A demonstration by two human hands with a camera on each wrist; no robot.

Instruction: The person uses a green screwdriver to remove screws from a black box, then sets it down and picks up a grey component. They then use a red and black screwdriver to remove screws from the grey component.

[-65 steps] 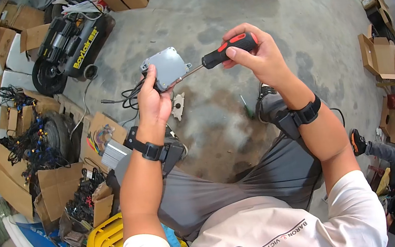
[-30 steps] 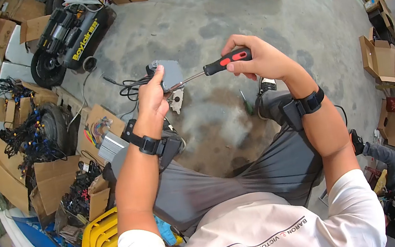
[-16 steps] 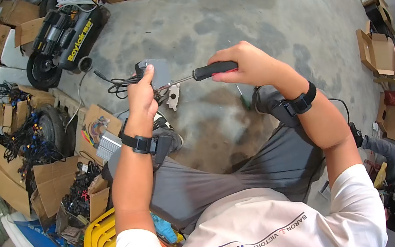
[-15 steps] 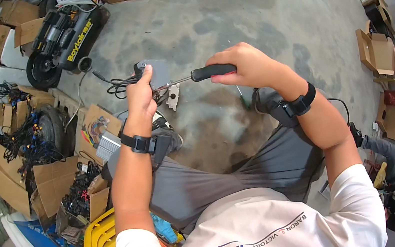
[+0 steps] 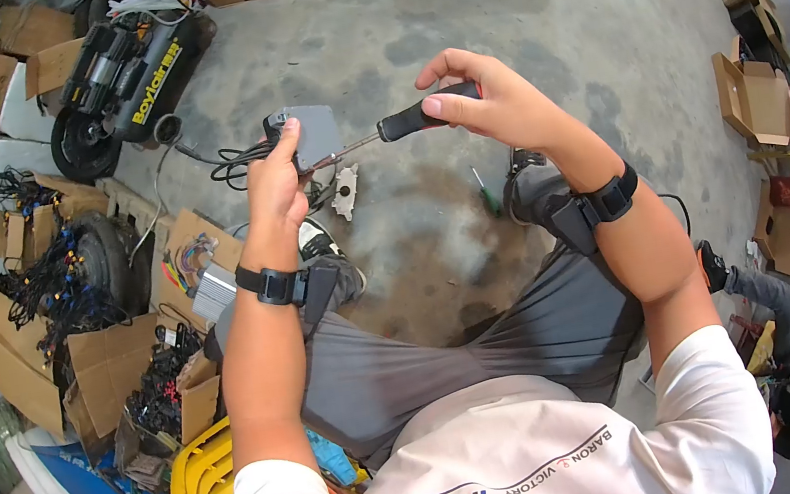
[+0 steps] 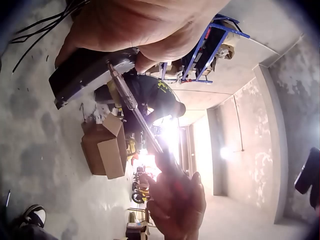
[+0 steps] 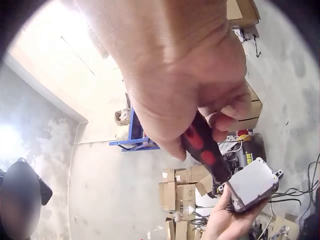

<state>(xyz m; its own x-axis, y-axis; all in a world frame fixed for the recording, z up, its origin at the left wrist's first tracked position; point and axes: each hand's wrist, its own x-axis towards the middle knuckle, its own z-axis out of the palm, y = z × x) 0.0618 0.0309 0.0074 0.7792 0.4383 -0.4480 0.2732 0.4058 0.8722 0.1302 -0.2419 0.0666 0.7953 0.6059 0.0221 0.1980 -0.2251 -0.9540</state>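
The move turns on how the screwdriver [image 5: 413, 121] meets the grey box [image 5: 313, 132]: the box lies to the left of the right hand [image 5: 495, 96], and the tool bridges the gap between the two hands. Its long axis runs almost straight across the scene, the handle end right and slightly farther, the shaft slanting left and a little nearer, so that its tip seems to meet the box at the near right corner; the left wrist view also shows the tip at the box's edge, though whether it is seated in a screw is too small to tell. The left hand [image 5: 277, 183] is nearer to the box and grips it by the near left side, thumb laid over the top face and fingers underneath. The right hand pinches the black and red handle between thumb and curled fingers, the index finger lifted away from it on the far side. Dark cables [image 5: 242, 162] trail from the box to the left. Both hands are raised above the concrete floor [image 5: 589, 48], where a pale metal plate [image 5: 345, 193] lies nearer than the box and a green-handled screwdriver [image 5: 489, 198] lies by the right foot.
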